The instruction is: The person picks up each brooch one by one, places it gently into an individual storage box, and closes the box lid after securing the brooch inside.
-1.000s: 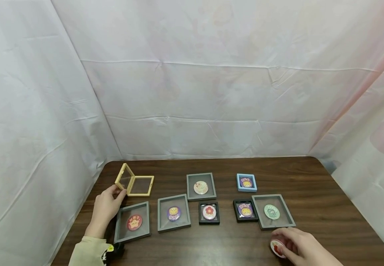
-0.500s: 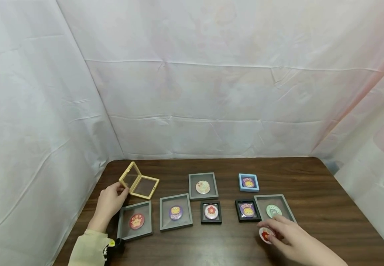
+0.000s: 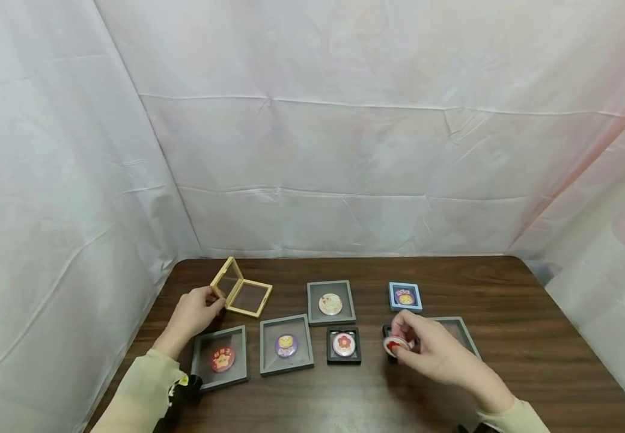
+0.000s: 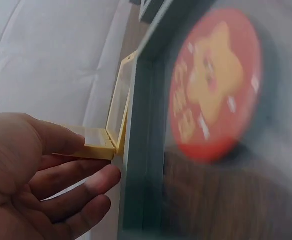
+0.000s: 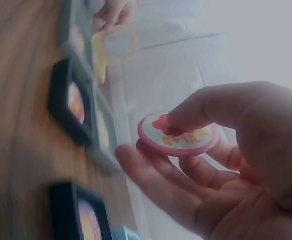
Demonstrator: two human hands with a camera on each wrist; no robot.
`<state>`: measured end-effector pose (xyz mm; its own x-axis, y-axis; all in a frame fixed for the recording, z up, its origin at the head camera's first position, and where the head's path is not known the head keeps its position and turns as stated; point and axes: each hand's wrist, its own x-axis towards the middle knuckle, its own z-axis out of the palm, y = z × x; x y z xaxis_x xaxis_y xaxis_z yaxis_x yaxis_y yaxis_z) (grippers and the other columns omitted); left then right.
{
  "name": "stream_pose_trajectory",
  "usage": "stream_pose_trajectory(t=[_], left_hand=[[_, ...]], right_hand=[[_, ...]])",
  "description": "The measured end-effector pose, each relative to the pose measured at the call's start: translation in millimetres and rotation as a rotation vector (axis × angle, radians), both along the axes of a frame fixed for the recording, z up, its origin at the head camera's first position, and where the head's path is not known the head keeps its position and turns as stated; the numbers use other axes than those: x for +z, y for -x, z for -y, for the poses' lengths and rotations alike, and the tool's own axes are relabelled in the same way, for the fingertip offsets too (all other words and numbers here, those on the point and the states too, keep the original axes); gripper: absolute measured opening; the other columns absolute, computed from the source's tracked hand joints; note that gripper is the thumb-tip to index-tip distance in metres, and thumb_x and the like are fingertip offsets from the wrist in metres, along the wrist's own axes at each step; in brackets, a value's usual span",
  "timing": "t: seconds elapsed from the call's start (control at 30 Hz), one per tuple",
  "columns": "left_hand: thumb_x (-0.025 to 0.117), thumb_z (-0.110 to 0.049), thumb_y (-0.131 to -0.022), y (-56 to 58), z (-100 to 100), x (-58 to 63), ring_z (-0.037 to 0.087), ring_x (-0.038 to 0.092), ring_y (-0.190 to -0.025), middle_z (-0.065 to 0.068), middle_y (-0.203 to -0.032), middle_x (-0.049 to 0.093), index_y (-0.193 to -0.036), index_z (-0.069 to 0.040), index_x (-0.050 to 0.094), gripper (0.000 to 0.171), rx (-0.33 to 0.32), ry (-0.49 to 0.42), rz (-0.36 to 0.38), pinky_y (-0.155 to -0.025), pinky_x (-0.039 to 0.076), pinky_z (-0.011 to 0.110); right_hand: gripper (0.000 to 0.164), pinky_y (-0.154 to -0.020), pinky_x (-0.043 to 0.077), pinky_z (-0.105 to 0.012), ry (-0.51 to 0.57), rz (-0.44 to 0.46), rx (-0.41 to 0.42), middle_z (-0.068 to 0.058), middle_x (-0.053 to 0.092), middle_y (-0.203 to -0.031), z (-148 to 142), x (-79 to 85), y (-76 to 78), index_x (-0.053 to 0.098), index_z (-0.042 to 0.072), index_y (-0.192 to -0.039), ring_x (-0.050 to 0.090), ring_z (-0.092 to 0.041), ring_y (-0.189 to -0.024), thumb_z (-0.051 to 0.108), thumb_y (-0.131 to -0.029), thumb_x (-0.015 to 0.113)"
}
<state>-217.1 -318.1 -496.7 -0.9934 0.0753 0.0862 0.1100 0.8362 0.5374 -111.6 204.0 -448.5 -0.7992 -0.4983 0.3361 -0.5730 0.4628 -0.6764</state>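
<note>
At the table's far left, a yellow hinged display frame [image 3: 249,298] stands opened with its clear film bare. My left hand [image 3: 195,314] pinches the raised half by its edge, thumb on top in the left wrist view. My right hand [image 3: 435,353] grips a round badge [image 5: 180,142] with a pink rim, white face and red flower; the thumb presses its face and the fingers support it from below. That hand is over a small black frame [image 5: 68,215], which it mostly covers in the head view. Nearest the left wrist is a grey frame [image 3: 198,367] with a red star badge [image 3: 223,359].
Two more grey frames, one with a purple badge [image 3: 286,346] and one with a pale badge [image 3: 330,304], lie mid-table. Near them sit a black frame with a flower badge [image 3: 344,344] and a blue frame [image 3: 392,307]. Another grey frame [image 3: 460,332] is partly behind the right hand.
My right hand has carried the flower badge leftward and up from the table's front right. My left hand has shifted the yellow frame slightly right and turned it.
</note>
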Motion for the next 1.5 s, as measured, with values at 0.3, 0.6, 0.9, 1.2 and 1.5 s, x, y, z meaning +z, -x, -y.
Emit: stream_pose_trajectory(t=[0.3,0.6,0.9,1.2,1.5], left_hand=[[0.072,-0.013,-0.105,13.6,-19.9,1.4,0.012,0.066,-0.071,0.002,-0.088,0.077,-0.102,-0.006,0.078,0.010,-0.037,-0.025,0.016,-0.067,0.054,0.037],[0.072,-0.013,-0.104,23.8,-34.6,2.2,0.013,0.065,-0.070,0.002,-0.090,0.077,-0.104,-0.006,0.079,0.009,-0.083,-0.018,-0.002,-0.068,0.055,0.039],[0.073,-0.012,-0.105,28.8,-43.9,6.3,0.014,0.069,-0.077,0.002,-0.095,0.078,-0.109,-0.004,0.080,0.012,-0.142,-0.005,0.000,-0.073,0.057,0.041],[0.072,-0.011,-0.105,29.3,-51.7,4.0,0.020,0.073,-0.083,0.003,-0.097,0.079,-0.112,-0.004,0.080,0.013,-0.163,-0.005,0.006,-0.077,0.060,0.044],[0.070,-0.008,-0.105,35.2,-58.8,3.9,0.022,0.074,-0.083,0.006,-0.098,0.079,-0.111,-0.004,0.078,0.010,-0.178,-0.005,-0.007,-0.076,0.060,0.044]], right_hand=[[0.016,-0.068,0.057,-0.030,0.042,0.160,-0.042,0.009,0.067,-0.089,46.5,-4.1,43.0,0.068,0.021,-0.097,0.065,-0.008,-0.080,0.019,-0.099,0.083],[0.030,-0.065,0.051,-0.028,0.166,0.360,-0.163,-0.005,0.066,-0.091,80.5,-14.4,74.1,0.074,0.011,-0.134,0.062,-0.019,-0.079,0.010,-0.103,0.076],[0.025,-0.083,0.064,-0.056,0.309,0.518,-0.226,-0.012,0.071,-0.090,108.4,-22.4,92.3,0.070,0.003,-0.128,0.073,-0.035,-0.084,0.006,-0.104,0.074],[0.018,-0.070,0.062,-0.046,0.262,0.543,-0.238,-0.006,0.079,-0.092,130.3,-28.6,105.8,0.076,0.003,-0.115,0.074,-0.031,-0.079,0.012,-0.100,0.081],[0.015,-0.070,0.064,-0.033,0.179,0.484,-0.266,-0.006,0.080,-0.092,160.3,-30.2,123.1,0.079,0.001,-0.110,0.081,-0.030,-0.081,0.009,-0.098,0.083]])
